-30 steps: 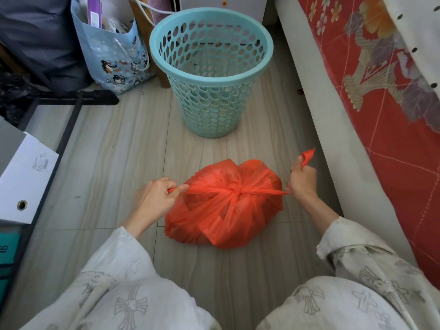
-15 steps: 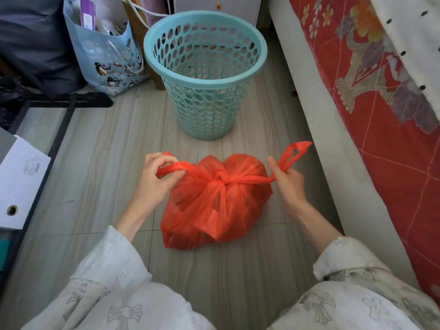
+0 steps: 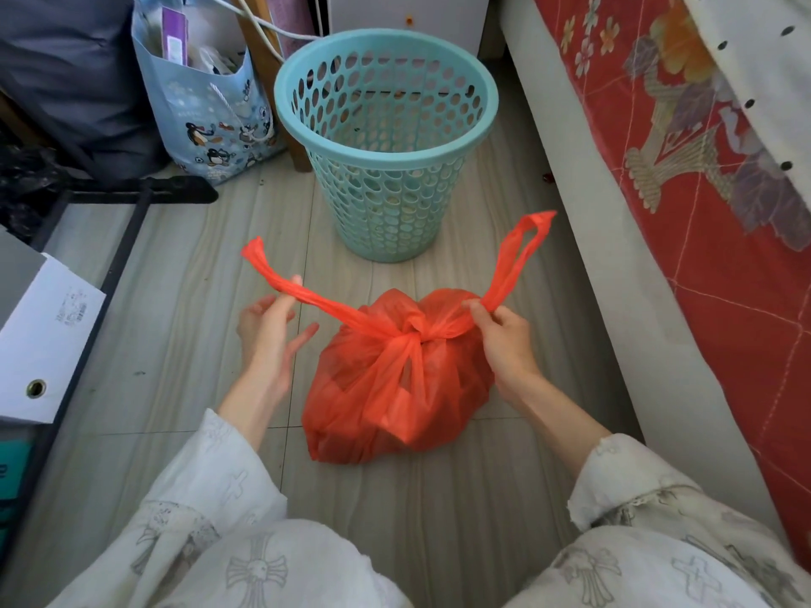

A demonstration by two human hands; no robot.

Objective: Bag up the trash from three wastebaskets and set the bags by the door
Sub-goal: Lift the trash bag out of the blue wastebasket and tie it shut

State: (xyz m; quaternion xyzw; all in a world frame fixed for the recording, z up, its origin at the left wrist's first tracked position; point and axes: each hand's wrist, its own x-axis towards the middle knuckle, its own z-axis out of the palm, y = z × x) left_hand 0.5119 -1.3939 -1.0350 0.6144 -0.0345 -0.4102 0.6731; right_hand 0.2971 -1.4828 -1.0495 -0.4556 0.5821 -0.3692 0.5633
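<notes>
A red plastic trash bag sits on the floor in front of me, its two handles crossed in a knot on top. My left hand holds the left handle strip between thumb and finger, the other fingers spread loosely. My right hand pinches the right handle just beside the knot, and that handle's loop stands up to the right. A teal perforated wastebasket stands upright just beyond the bag, with no liner in it.
A bed with a red flowered cover runs along the right. A blue penguin-print gift bag and dark bundles sit at the back left. A white box and a black frame lie to the left.
The handles were pulled tight sideways a second ago. Both hands have since eased in toward the knot, and the handle ends now stand up slack.
</notes>
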